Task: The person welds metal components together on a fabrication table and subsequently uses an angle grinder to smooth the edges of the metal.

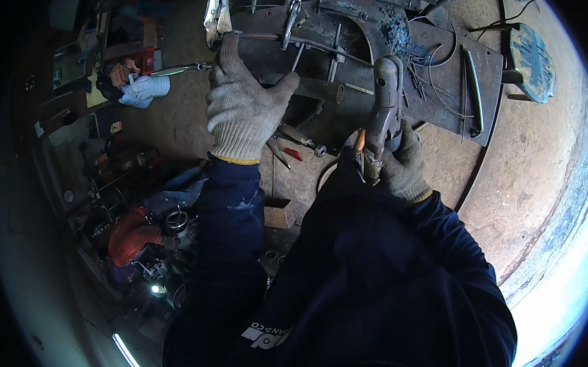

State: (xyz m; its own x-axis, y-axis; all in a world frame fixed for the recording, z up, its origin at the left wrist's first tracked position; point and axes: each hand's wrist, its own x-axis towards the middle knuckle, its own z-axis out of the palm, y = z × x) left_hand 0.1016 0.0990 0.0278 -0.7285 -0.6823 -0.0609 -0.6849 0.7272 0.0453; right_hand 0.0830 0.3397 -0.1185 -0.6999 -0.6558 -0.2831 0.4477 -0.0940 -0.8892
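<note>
My left hand (pixel 248 106), in a grey knit glove, is over the near left part of the metal worktable. Its forefinger is stretched forward and its thumb spread to the right; the hand looks open and holds nothing I can see. The fingertip meets the left end of a curved metal rod (pixel 274 36), just below locking pliers (pixel 217 13). To the right, my gloved right hand (pixel 405 165) is closed round a grey tubular metal tool (pixel 386 96) with a rounded far end. A copper-coloured pointed tip (pixel 360 140) shows beside its lower part; the tool's exact kind is unclear.
Another clamp (pixel 293 16) stands on the dark metal tabletop (pixel 452 102), near a short pipe (pixel 321 89) and loose wires (pixel 433 84). A worn blue-yellow stool (pixel 532 63) is at far right. Tools and a red-brown cloth (pixel 133 235) lie at left.
</note>
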